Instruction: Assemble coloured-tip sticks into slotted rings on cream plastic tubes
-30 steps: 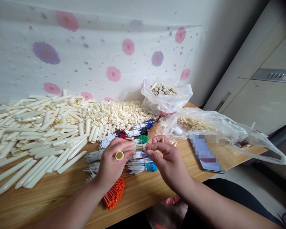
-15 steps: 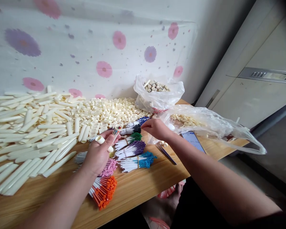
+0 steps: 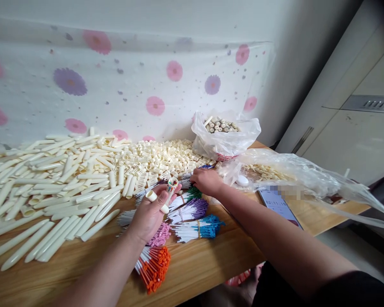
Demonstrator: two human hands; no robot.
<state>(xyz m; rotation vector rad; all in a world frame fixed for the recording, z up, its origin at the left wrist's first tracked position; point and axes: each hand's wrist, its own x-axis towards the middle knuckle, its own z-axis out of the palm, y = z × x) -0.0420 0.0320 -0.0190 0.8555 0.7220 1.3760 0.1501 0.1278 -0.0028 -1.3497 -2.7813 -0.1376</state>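
My left hand (image 3: 149, 217) is closed around a slotted cream pen piece (image 3: 173, 186) with coloured tips showing in its open top. The same hand also grips a cream pen barrel (image 3: 152, 196), held crosswise. My right hand (image 3: 208, 181) reaches down among the bundled pen refills, its fingers curled over the black bundle (image 3: 186, 181); what they pinch is hidden. Close by lie refill bundles in green (image 3: 190, 195), purple (image 3: 190, 210) and light blue (image 3: 208, 227). Pink refills (image 3: 160, 235) and orange refills (image 3: 158, 264) lie below my left hand.
Long cream barrels (image 3: 60, 183) cover the table's left side, beside a heap of slotted cream pieces (image 3: 156, 155). A plastic bag (image 3: 224, 143) of parts stands at the back. Another clear bag (image 3: 294, 170) sprawls at the right, with a phone (image 3: 280, 207) before it.
The view has shifted, so the table appears lower and further right. My right hand has moved further over the black refills, hiding its fingertips. My left hand keeps its hold on the pen parts.
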